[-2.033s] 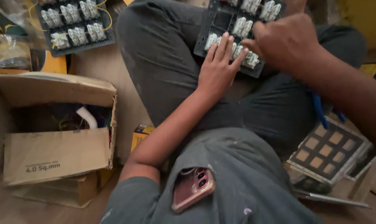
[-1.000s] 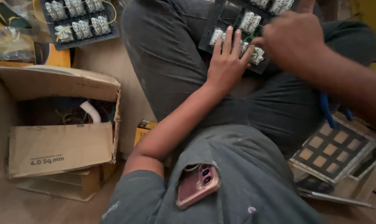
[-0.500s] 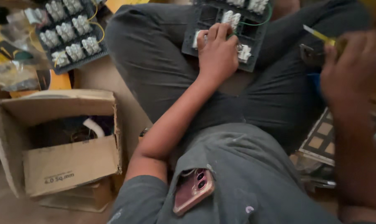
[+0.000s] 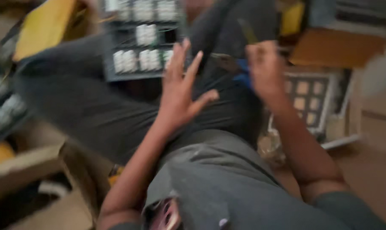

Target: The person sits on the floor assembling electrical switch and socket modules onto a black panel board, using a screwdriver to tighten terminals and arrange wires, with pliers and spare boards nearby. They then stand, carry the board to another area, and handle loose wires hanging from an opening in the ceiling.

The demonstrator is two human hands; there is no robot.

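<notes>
Both hands matter: the left hand, fingers spread, has the switch panel at eleven o'clock on the lap; the right hand's grip I cannot tell, so the unheld panel may slide.

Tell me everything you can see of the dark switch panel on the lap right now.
The switch panel is a dark grey, plastic-looking frame lying on the grey trousers, seen blurred. It holds rows of white switch modules, with at least one dark gap in the middle row; its top edge runs out of the picture. It sits tilted, lower edge toward the person. The left hand, fingers spread, overlaps its lower right corner; whether it touches cannot be told. The right hand is off to the side, apart from it.
</notes>
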